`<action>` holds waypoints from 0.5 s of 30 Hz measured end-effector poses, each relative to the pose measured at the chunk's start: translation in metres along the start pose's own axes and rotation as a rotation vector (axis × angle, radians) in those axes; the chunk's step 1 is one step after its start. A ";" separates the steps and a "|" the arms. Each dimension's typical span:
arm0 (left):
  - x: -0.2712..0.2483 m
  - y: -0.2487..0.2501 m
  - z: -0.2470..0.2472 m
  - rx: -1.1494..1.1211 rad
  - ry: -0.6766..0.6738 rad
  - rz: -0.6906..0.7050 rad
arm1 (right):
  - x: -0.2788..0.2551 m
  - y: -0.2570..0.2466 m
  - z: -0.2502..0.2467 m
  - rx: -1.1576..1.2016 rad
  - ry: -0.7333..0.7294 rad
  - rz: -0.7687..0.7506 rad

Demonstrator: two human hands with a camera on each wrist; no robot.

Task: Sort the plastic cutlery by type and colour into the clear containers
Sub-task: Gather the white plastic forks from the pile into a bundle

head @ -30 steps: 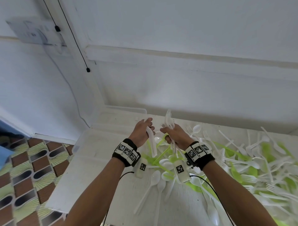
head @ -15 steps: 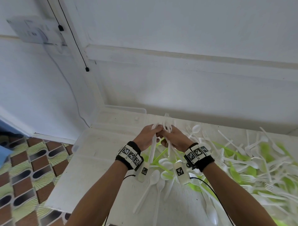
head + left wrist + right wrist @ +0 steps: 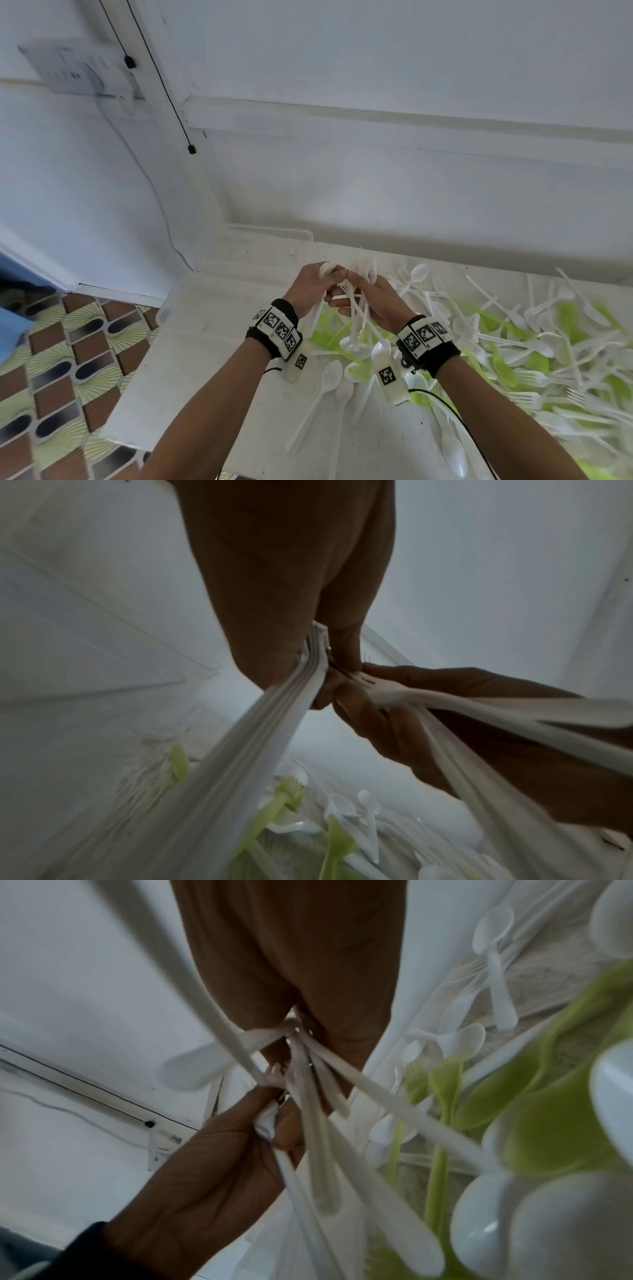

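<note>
Fingertips of the left hand [image 3: 310,287] and right hand [image 3: 371,305] meet above the white table [image 3: 205,342]. The left fingers curl round a ribbed white knife handle [image 3: 274,723]; the right fingers and thumb clasp a splayed bundle of white forks [image 3: 358,298], tines upward near the fingertips, handles fanning down toward the wrist. Both forearms rise from the lower frame edge, each wrist wearing a black band with square printed markers [image 3: 279,327]. The held plastic is thin, smooth and slightly glossy. Beneath and right of the hands lies the loose pile of white and lime-green cutlery [image 3: 513,342]. The clear containers [image 3: 239,267] stand at the table's far left corner, just beyond the hands. Compared with one second ago, the hands, then apart, are now joined, and the bundle leans further left.
</note>
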State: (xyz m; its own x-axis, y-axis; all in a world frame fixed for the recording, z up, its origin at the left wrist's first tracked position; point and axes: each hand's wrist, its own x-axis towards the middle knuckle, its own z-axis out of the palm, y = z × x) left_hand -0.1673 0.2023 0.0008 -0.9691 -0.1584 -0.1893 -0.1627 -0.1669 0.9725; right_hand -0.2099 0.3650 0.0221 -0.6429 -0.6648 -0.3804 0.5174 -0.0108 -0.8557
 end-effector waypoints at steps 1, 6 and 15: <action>0.000 -0.001 -0.001 -0.025 0.018 -0.005 | 0.001 0.001 0.001 0.010 0.022 -0.001; 0.008 0.002 -0.016 -0.261 0.225 -0.051 | 0.009 0.006 -0.009 0.123 0.200 0.035; 0.015 0.006 -0.023 -0.023 0.311 -0.032 | 0.006 -0.004 -0.013 -0.081 0.157 -0.036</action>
State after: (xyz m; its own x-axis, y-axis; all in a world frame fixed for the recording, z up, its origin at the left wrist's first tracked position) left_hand -0.1779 0.1764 0.0004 -0.8598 -0.4422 -0.2555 -0.1841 -0.1983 0.9627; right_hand -0.2229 0.3708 0.0185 -0.7439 -0.5401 -0.3936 0.4493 0.0318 -0.8928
